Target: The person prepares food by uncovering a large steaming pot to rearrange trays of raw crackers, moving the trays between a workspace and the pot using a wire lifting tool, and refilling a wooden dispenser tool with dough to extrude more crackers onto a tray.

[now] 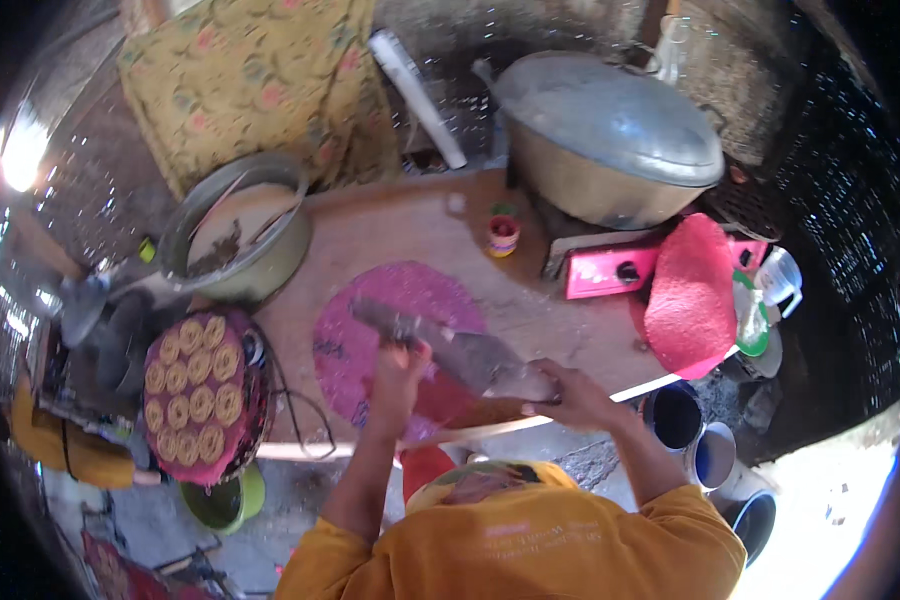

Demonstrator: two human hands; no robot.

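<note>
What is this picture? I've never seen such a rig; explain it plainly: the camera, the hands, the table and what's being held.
No machine here: a person works bare-handed. The picture comes from the left of two wide cameras worn on the head, looking down; straight edges bend near the rim.

The left hand and right hand hold a long grey-brown tool between them, over a round mat on the table. A small cup stands farther back, and a basin with pale contents is toward the left. To the right are a pink stove and a big lidded pot. Beyond the table's left side, pale coils lie in a group.
</note>
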